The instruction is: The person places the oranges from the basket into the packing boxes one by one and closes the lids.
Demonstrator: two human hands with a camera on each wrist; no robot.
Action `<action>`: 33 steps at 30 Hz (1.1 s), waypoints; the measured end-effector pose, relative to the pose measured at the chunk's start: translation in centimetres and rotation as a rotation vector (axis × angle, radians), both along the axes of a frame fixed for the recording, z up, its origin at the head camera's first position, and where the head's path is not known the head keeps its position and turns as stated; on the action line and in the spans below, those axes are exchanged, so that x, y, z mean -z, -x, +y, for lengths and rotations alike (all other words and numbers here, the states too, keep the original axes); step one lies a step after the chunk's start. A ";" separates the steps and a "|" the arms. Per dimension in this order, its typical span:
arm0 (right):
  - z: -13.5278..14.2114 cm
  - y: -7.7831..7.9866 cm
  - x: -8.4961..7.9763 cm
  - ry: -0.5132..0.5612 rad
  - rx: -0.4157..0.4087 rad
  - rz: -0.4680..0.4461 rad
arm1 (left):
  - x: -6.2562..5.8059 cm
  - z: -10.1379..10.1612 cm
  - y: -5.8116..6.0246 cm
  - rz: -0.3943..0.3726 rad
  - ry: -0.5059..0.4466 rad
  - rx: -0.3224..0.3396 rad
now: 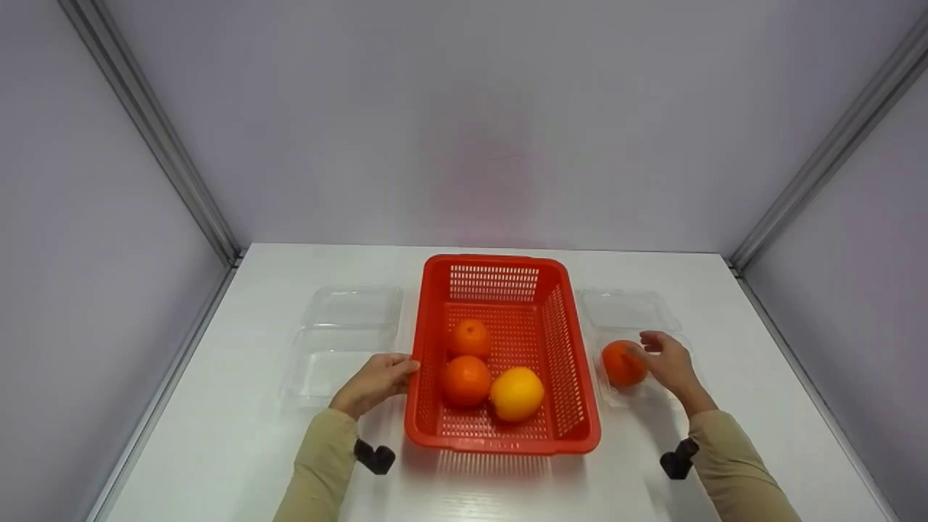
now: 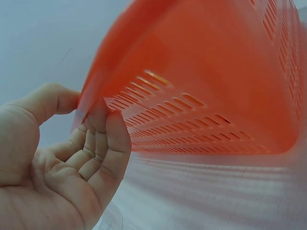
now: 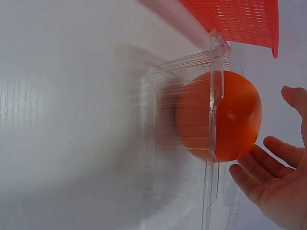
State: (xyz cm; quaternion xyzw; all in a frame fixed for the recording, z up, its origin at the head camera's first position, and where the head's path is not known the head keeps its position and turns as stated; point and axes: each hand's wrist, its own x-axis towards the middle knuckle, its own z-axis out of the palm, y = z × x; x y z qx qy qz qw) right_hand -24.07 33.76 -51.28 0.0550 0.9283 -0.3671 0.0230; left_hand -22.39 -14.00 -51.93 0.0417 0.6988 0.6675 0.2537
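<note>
My left hand (image 1: 375,383) pinches the left rim of a red plastic basket (image 1: 500,445), thumb above and curled fingers beneath, as the left wrist view shows. Inside the basket lie two oranges (image 1: 465,381) and a yellow round fruit (image 1: 517,394). Another orange (image 3: 230,115) sits in the near half of an open clear plastic clamshell box (image 3: 211,177) to the right of the basket. Beside that orange is my right hand (image 1: 668,362), its fingers spread and loosely bent, not closed round the fruit. Its fingertips (image 3: 245,158) come very near or touch the orange's side.
A second open clear clamshell box (image 1: 351,326) lies left of the basket, with nothing visible in it. Everything stands on a white table (image 1: 217,435) enclosed by pale walls at the back and both sides. The basket's far half shows bare mesh floor.
</note>
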 end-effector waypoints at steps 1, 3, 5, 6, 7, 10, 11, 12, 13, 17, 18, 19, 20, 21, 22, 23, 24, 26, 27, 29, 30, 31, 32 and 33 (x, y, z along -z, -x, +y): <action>0.0 0.0 -0.1 0.001 -0.004 0.001 | 0.0 0.0 0.0 0.000 -0.001 0.000; -0.1 0.0 -0.2 0.004 -0.010 -0.006 | 0.0 0.0 0.0 0.000 -0.001 -0.001; -0.2 0.0 -0.4 0.010 -0.015 -0.012 | 0.0 0.0 0.1 -0.001 0.003 -0.003; -0.3 0.0 -0.5 0.015 -0.017 -0.013 | 0.0 0.1 0.1 -0.003 0.004 -0.004; -0.4 0.0 -0.6 0.019 -0.018 -0.013 | 0.0 0.1 0.1 -0.003 0.007 -0.005; -0.6 -0.1 -0.9 0.022 -0.022 -0.004 | 0.0 0.1 0.1 -0.002 0.015 -0.007; -0.7 -0.1 -1.0 0.022 -0.023 0.000 | 0.0 0.1 0.1 -0.001 0.016 -0.009; -0.8 0.0 -1.1 0.021 -0.025 0.003 | 0.0 0.1 0.1 -0.001 0.017 -0.010; -0.9 0.0 -1.1 0.019 -0.027 0.007 | 0.0 0.1 0.1 0.000 0.019 -0.011; -1.2 0.0 -1.4 0.023 -0.030 0.027 | 0.0 0.1 0.1 0.000 0.019 -0.014; -1.2 0.1 -1.4 0.024 -0.030 0.036 | 0.0 0.1 0.1 -0.001 0.018 -0.014; -1.3 0.1 -1.5 0.025 -0.032 0.045 | 0.0 0.1 0.0 -0.001 0.015 -0.013; -1.3 0.1 -1.5 0.030 -0.032 0.057 | 0.0 0.0 0.0 0.001 0.012 -0.011; -1.4 0.1 -1.6 0.037 -0.034 0.067 | 0.0 0.0 0.0 0.002 0.010 -0.010; -1.5 0.1 -1.6 0.045 -0.035 0.075 | 0.0 0.0 0.0 0.002 0.008 -0.009; -1.6 0.0 -1.7 0.049 -0.038 0.083 | 0.0 0.0 0.0 0.003 0.006 -0.008; -1.8 0.0 -1.8 0.056 -0.040 0.086 | 0.0 0.0 0.0 0.005 0.004 -0.007; -2.0 -0.1 -1.9 0.069 -0.045 0.093 | 0.1 0.0 0.0 0.011 0.001 -0.005; -2.2 -0.1 -2.0 0.070 -0.049 0.095 | 0.1 0.0 0.0 0.010 -0.001 -0.006; -2.4 -0.1 -2.1 0.068 -0.055 0.104 | 0.1 0.0 0.0 0.010 -0.004 -0.008; -2.6 -0.2 -2.2 0.068 -0.058 0.109 | 0.1 0.0 0.0 0.010 -0.005 -0.008; -2.7 -0.2 -2.3 0.068 -0.061 0.115 | 0.1 0.0 0.0 0.009 -0.004 -0.011; -2.8 -0.2 -2.3 0.066 -0.065 0.118 | 0.1 0.0 0.0 0.008 -0.003 -0.012; -2.9 -0.2 -2.4 0.065 -0.067 0.123 | 0.1 0.0 0.0 0.005 -0.001 -0.014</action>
